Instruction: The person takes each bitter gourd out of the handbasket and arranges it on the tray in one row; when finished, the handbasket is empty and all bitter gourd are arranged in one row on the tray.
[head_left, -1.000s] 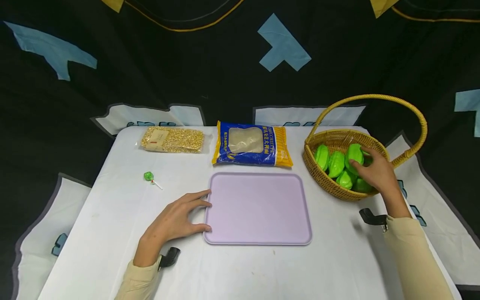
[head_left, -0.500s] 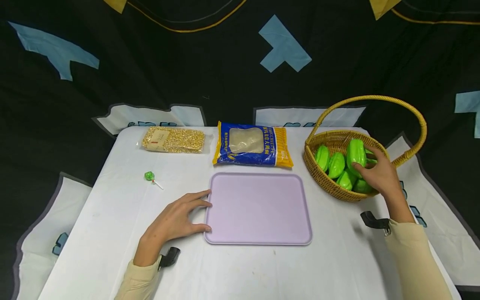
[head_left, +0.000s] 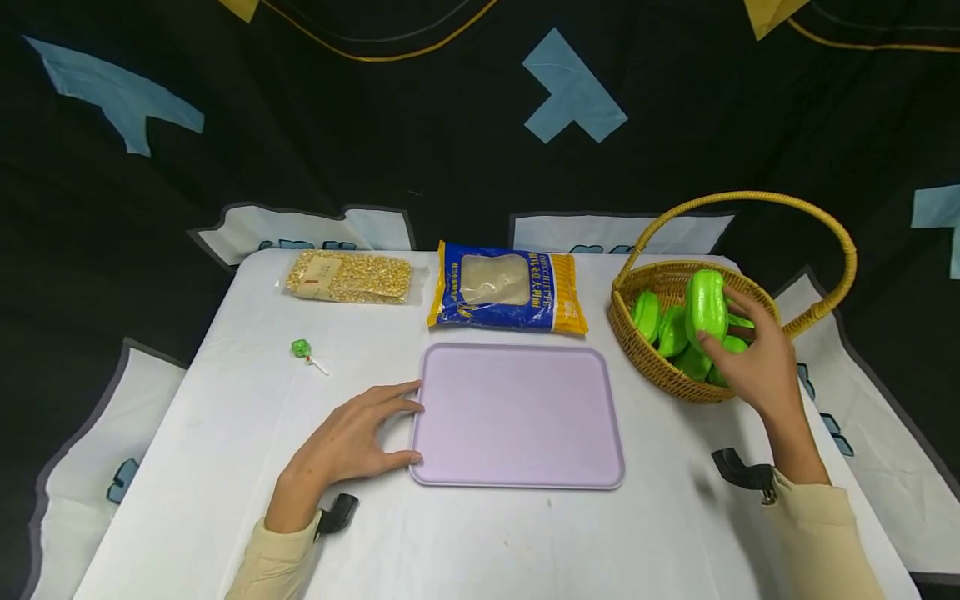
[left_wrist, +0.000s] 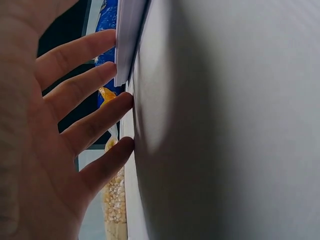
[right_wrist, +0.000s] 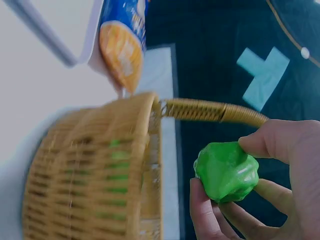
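Observation:
My right hand (head_left: 761, 358) holds a glossy, ribbed green fruit (head_left: 707, 308), shaped like a star fruit, between thumb and fingers. It is raised above the wicker basket (head_left: 647, 365), where several similar green fruits (head_left: 673, 329) lie. The right wrist view shows the lobed end of the held fruit (right_wrist: 226, 171) beside the basket's rim. At the left edge of the lilac tray (head_left: 517, 417), my left hand (head_left: 348, 442) rests with fingers spread and fingertips at the rim. Its fingers (left_wrist: 85, 120) are loosely extended in the left wrist view, some touching the tray's side.
The basket's tall handle (head_left: 750, 197) arches over it. Behind the tray lies a blue and yellow pasta bag (head_left: 506, 292), with a bag of corn kernels (head_left: 348, 277) to its left. A green lollipop (head_left: 302, 348) lies on the white tablecloth (head_left: 480, 542).
My right hand has lifted the green fruit up from the others in the basket and drawn slightly back toward me. The left hand stays at the tray's edge.

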